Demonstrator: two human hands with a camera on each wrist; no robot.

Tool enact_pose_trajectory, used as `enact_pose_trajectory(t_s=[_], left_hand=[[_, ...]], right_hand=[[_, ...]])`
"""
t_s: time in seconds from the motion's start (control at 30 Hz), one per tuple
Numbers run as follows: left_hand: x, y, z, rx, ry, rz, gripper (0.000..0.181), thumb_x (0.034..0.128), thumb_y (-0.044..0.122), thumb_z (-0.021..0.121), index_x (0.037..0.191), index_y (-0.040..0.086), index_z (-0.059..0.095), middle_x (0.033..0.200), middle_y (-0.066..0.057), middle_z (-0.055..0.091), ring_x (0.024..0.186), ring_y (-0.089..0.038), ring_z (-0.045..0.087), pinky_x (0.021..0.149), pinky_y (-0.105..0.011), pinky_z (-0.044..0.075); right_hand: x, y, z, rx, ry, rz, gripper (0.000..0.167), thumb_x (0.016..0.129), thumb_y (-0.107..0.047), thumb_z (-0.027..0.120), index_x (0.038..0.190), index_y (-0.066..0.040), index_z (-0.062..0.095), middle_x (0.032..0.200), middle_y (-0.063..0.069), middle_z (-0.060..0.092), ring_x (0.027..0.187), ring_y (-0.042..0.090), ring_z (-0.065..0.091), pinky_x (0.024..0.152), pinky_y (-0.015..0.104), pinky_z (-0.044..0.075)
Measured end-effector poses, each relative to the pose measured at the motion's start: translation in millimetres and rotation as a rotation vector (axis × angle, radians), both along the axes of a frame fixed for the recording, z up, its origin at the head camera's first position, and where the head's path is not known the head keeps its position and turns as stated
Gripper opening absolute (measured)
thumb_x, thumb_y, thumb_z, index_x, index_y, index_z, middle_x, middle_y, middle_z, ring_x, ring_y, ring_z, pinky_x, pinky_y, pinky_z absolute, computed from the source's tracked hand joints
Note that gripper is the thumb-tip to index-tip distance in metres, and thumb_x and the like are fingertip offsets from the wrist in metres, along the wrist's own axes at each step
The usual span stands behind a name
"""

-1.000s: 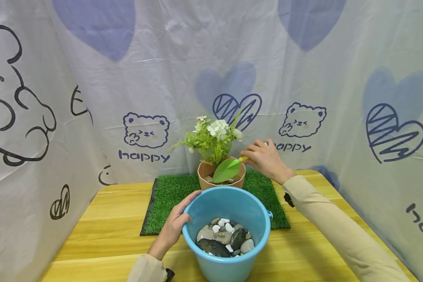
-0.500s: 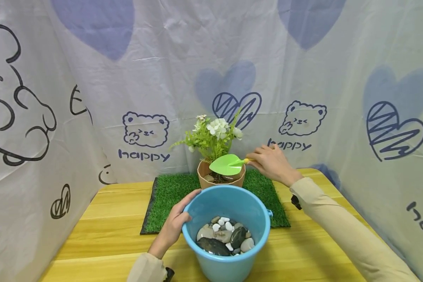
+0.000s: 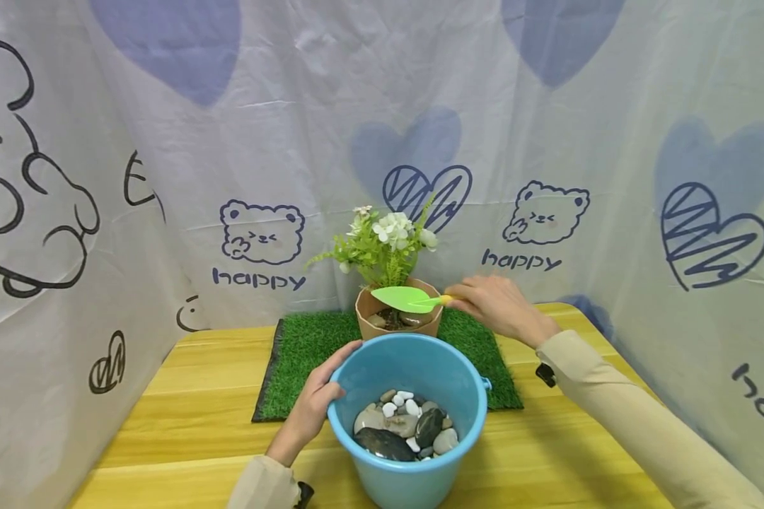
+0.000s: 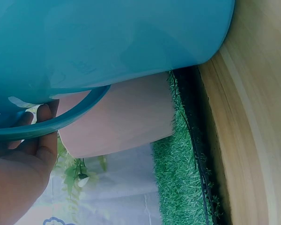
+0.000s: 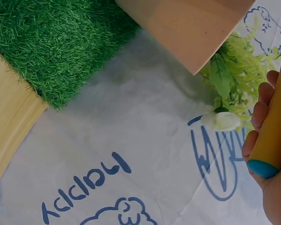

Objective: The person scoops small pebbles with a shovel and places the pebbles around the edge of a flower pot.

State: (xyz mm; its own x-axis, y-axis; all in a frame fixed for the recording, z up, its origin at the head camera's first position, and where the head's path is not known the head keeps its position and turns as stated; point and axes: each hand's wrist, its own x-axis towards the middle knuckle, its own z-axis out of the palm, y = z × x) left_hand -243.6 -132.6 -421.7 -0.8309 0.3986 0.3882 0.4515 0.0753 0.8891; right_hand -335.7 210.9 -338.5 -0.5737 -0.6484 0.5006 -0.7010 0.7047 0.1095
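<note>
Above the terracotta-coloured pot (image 3: 397, 330) a green trowel blade (image 3: 402, 299) is held nearly level by the right hand (image 3: 499, 305). Its fingers curl round the yellow handle (image 5: 274, 124), as the right wrist view shows. The left hand (image 3: 314, 399) grips the left rim of the blue bucket (image 3: 414, 488), fingers on the outside and thumb inside; the left wrist view shows this hand (image 4: 25, 164) at the rim and handle. Grey, black and white stones (image 3: 384, 444) lie in the bucket. The pot holds a plant with white flowers (image 3: 392, 230), dark soil and some stones.
Under the pot lies a green turf mat (image 3: 318, 332) on the wooden table (image 3: 184, 396). The bucket stands in front of the pot, overlapping the mat in view. A printed white cloth (image 3: 331, 92) hangs behind and on both sides.
The right hand has drawn a little to the right and lower, and the trowel blade has risen off the pot's inside and turned from slanting to nearly level. The left hand and bucket have stayed put.
</note>
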Motion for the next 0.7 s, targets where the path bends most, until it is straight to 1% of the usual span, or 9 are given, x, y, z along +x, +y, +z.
enact_pose_trajectory(t_s=[0.1, 0.33, 0.5, 0.7], left_hand=[[-0.6, 0.1, -0.3, -0.002, 0.001, 0.004, 0.078, 0.0744, 0.002, 0.038, 0.151, 0.018, 0.038, 0.144, -0.021, 0.049, 0.118, -0.044, 0.057, 0.082, -0.046, 0.057], [-1.1, 0.1, -1.1, -0.014, 0.008, 0.002, 0.078, 0.0748, 0.001, 0.038, 0.152, 0.013, 0.037, 0.145, -0.020, 0.048, 0.120, -0.043, 0.056, 0.084, -0.043, 0.057], [-1.5, 0.5, -0.5, -0.021, 0.004, 0.006, 0.078, 0.0755, 0.002, 0.038, 0.152, 0.018, 0.037, 0.146, -0.019, 0.047, 0.121, -0.042, 0.056, 0.084, -0.045, 0.057], [-1.0, -0.3, -0.9, -0.021, -0.004, 0.011, 0.077, 0.0762, 0.002, 0.038, 0.151, 0.020, 0.037, 0.147, -0.018, 0.047, 0.122, -0.042, 0.056, 0.084, -0.046, 0.057]], right_hand=[[5.6, -0.6, 0.0, -0.013, -0.006, 0.020, 0.025, 0.093, -0.033, 0.063, 0.111, -0.019, 0.072, 0.083, -0.006, 0.065, 0.060, 0.004, 0.048, 0.049, 0.019, 0.037], [13.6, -0.3, -6.8, 0.007, 0.004, 0.059, 0.021, 0.092, -0.035, 0.065, 0.106, -0.021, 0.073, 0.083, -0.010, 0.065, 0.064, 0.003, 0.053, 0.054, 0.019, 0.042], [14.5, 0.2, -10.6, -0.001, 0.003, 0.061, 0.021, 0.092, -0.036, 0.064, 0.105, -0.022, 0.074, 0.084, -0.009, 0.067, 0.066, 0.004, 0.056, 0.056, 0.021, 0.044], [15.2, 1.7, -12.7, -0.014, -0.016, 0.070, 0.020, 0.093, -0.038, 0.063, 0.101, -0.023, 0.074, 0.082, -0.011, 0.067, 0.064, 0.002, 0.055, 0.054, 0.018, 0.042]])
